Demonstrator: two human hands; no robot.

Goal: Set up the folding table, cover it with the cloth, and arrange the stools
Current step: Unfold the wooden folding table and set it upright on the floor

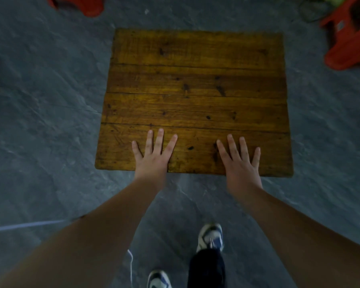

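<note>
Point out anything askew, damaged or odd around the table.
The red plastic stool at upper right lies tipped on its side on the floor, not standing. The wooden tabletop looks worn, with dark knots and stains, but sits flat and whole. Both hands, left and right, rest flat on its near edge.

Both hands (195, 161) flat on table's (195, 80) near edge.
</note>
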